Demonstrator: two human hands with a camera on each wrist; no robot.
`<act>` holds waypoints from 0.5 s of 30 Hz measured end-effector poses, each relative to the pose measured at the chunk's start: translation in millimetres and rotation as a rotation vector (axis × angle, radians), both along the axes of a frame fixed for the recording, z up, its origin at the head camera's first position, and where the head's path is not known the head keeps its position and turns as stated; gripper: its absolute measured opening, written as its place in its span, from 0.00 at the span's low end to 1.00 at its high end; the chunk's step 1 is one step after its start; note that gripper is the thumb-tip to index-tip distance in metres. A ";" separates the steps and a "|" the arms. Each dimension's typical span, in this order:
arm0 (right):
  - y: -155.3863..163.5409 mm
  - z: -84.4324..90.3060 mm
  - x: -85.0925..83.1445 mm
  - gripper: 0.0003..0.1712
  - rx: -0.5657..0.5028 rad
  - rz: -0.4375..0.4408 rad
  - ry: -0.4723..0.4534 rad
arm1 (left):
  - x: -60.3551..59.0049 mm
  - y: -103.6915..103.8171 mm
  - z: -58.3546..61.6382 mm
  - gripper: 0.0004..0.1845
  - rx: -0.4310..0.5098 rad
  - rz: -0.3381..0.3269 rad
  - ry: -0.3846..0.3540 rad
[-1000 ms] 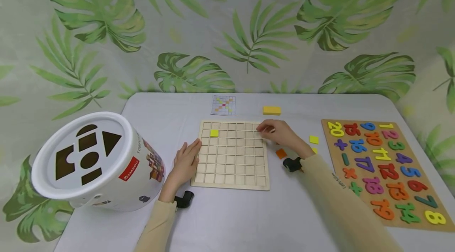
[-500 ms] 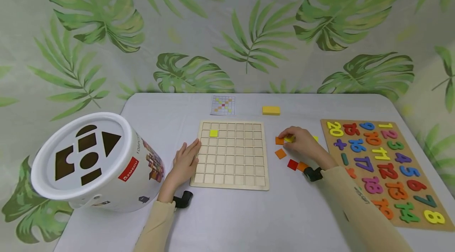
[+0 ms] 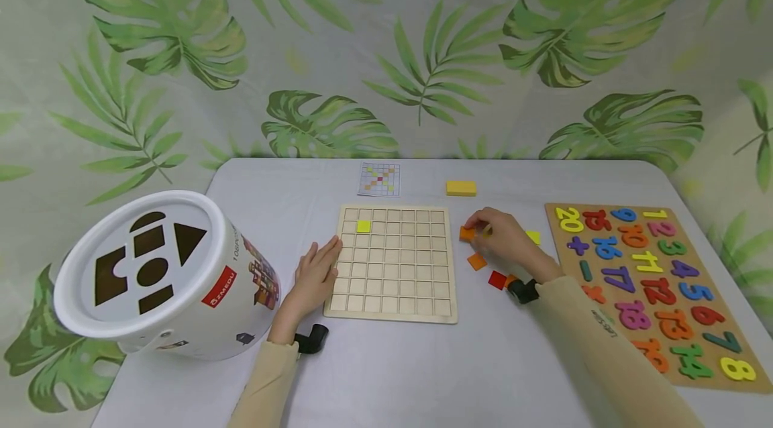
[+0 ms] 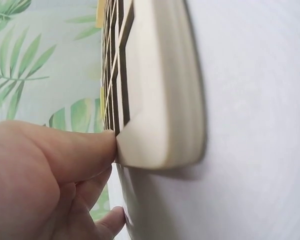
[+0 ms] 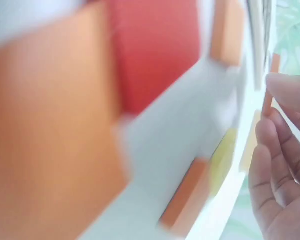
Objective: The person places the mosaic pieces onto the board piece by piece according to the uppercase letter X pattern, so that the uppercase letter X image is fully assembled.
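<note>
An orange square tile (image 3: 467,233) is pinched at the fingertips of the right hand (image 3: 504,240), just right of the wooden grid board (image 3: 392,260); it is best kept level and lowered squarely into a cell. The board's left edge is steadied by the left hand (image 3: 314,277), fingers straight. A grey tabletop (image 3: 386,374) is backed by a leaf-print curtain (image 3: 386,45)

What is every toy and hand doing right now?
Right hand: pinching an orange tile.
Left hand: pressed against the grid board's edge.
Grid board: flat, one yellow tile in it.
Bucket: tipped, lid on.
Number puzzle: pieces in.
</note>
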State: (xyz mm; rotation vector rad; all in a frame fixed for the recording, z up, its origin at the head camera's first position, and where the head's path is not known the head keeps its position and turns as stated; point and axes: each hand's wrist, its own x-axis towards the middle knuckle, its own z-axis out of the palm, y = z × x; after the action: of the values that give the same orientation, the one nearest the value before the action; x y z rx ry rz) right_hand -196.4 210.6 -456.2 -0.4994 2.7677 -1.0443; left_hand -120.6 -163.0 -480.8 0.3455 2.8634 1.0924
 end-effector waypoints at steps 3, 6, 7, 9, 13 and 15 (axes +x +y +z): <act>-11.5 4.1 -2.9 0.13 -0.043 0.041 0.019 | -0.7 -0.1 0.0 0.28 -0.003 0.004 -0.008; -26.6 6.4 -6.3 0.13 -0.066 0.070 0.013 | -1.2 0.0 -0.7 0.28 -0.005 0.008 -0.018; -31.8 6.4 -7.9 0.13 -0.070 0.077 0.004 | -1.1 0.1 -0.7 0.28 -0.005 0.009 -0.023; -42.0 5.7 -11.3 0.13 -0.072 0.092 -0.009 | -0.5 0.3 -0.4 0.28 -0.004 0.010 -0.028; -58.8 3.3 -19.5 0.14 -0.045 0.120 -0.021 | -0.1 0.4 -0.2 0.28 -0.001 0.006 -0.020; -65.3 3.2 -22.6 0.14 -0.027 0.133 -0.018 | -0.5 0.3 -0.8 0.28 -0.005 0.007 -0.016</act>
State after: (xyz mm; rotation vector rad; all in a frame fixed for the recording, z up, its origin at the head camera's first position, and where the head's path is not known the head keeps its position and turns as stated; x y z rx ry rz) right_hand -218.9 145.3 -453.0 -0.6647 2.6660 -1.0521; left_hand -121.2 -162.7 -481.6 0.3261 2.8551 1.0841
